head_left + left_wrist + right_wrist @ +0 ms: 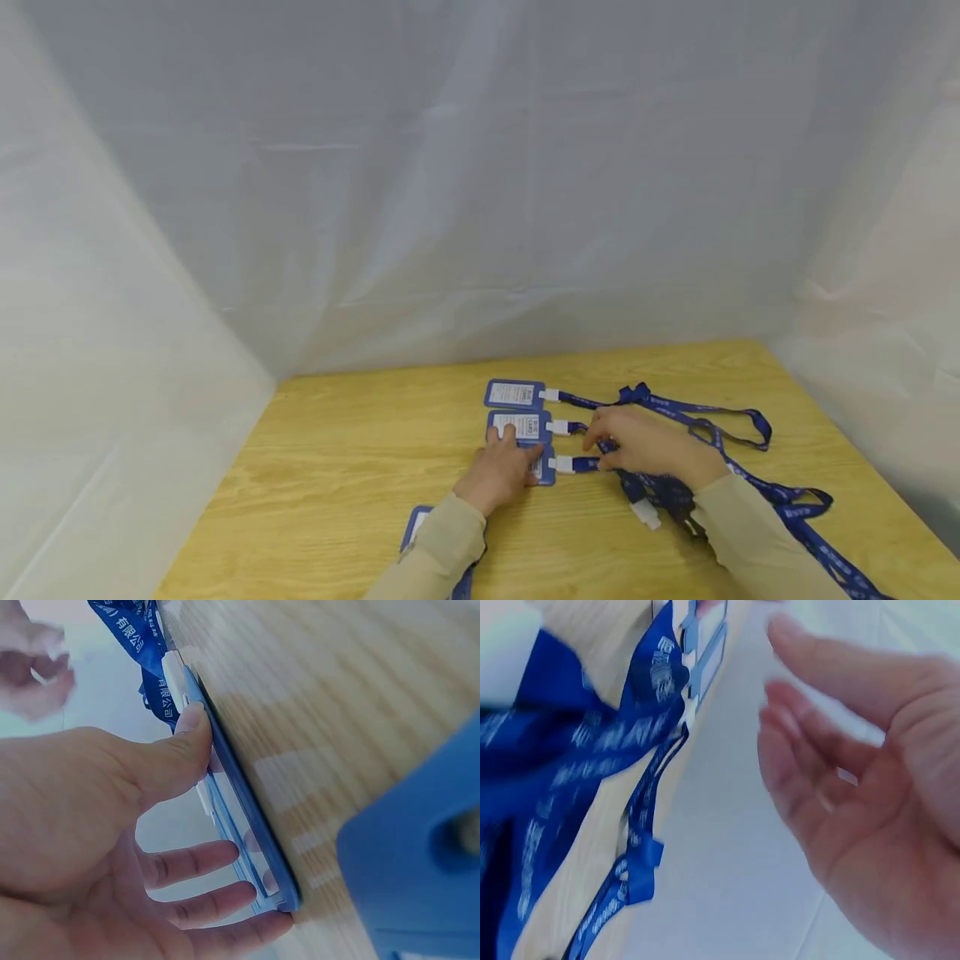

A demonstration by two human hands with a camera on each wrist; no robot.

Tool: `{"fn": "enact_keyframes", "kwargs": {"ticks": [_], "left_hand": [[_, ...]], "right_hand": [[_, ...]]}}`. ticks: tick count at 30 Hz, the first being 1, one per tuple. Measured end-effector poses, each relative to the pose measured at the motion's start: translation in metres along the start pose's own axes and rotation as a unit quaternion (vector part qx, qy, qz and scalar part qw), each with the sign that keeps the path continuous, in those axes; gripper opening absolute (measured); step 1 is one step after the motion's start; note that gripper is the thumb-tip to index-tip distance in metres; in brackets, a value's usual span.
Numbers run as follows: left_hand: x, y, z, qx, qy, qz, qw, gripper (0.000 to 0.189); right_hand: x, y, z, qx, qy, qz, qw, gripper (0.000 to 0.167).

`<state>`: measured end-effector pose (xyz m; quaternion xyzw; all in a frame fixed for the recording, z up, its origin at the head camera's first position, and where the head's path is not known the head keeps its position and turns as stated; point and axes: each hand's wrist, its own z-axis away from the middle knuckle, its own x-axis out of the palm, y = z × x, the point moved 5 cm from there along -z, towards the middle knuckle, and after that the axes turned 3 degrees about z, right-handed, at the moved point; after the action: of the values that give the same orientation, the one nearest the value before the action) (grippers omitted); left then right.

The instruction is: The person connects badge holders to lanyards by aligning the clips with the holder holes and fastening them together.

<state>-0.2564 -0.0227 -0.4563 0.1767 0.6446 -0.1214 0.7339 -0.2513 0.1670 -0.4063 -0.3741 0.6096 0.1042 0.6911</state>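
Three blue-framed badge holders lie in a column on the wooden table, their white clips and blue lanyards to the right. My left hand (491, 475) rests over the nearest badge holder (548, 473), fingers spread and fairly straight; the thumb touches its edge near the clip, the fingertips its other end. Those fingers also overlap the middle badge holder (531, 423) in the head view. Farthest back is the third badge holder (513, 394). Above the blue lanyards (570, 765) hovers my right hand (660, 446), fingers loosely bent, with a gap between thumb and fingers and nothing held.
Another badge holder (417, 523) lies partly hidden under my left sleeve. Lanyard straps (817, 546) trail to the table's front right, and a white clip (646, 514) lies below the right hand. Pale sheeting (480, 208) hangs behind and at both sides of the table (322, 467).
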Motion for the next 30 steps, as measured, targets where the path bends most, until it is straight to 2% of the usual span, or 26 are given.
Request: {"fn": "enact_keyframes", "kwargs": {"ticks": [4, 8, 11, 13, 17, 21, 23, 26, 30], "left_hand": [[0.000, -0.001, -0.001, -0.001, 0.000, 0.007, 1.0000, 0.049], [-0.002, -0.002, 0.000, 0.000, 0.004, 0.002, 1.0000, 0.048], [-0.003, -0.001, 0.001, 0.002, 0.008, -0.003, 1.0000, 0.049], [-0.003, -0.001, 0.001, 0.004, 0.008, -0.003, 1.0000, 0.049], [-0.004, 0.000, 0.003, 0.007, 0.007, -0.003, 0.9999, 0.049], [-0.005, -0.001, 0.004, 0.010, 0.009, -0.002, 0.9999, 0.050], [-0.005, 0.000, 0.004, 0.010, 0.010, -0.003, 0.9999, 0.050], [-0.004, 0.001, 0.005, 0.007, 0.007, -0.007, 0.9999, 0.049], [-0.004, 0.002, 0.006, 0.003, 0.001, -0.013, 0.9999, 0.050]], "right_hand": [[0.001, 0.002, 0.018, -0.023, -0.049, -0.040, 0.9978, 0.023], [0.010, 0.006, 0.033, -0.040, -0.074, -0.041, 0.9956, 0.038], [0.018, 0.011, 0.040, -0.030, -0.081, -0.022, 0.9960, 0.051], [0.022, 0.013, 0.043, -0.020, -0.085, -0.022, 0.9959, 0.054], [0.017, 0.021, 0.046, -0.016, -0.067, -0.045, 0.9966, 0.049], [-0.010, 0.030, 0.053, -0.021, -0.003, -0.045, 0.9987, 0.039], [-0.024, 0.036, 0.060, -0.009, 0.021, -0.037, 0.9991, 0.036], [-0.033, 0.042, 0.070, 0.008, 0.027, -0.038, 0.9989, 0.036], [-0.034, 0.055, 0.079, 0.038, 0.021, -0.022, 0.9988, 0.040]]}}
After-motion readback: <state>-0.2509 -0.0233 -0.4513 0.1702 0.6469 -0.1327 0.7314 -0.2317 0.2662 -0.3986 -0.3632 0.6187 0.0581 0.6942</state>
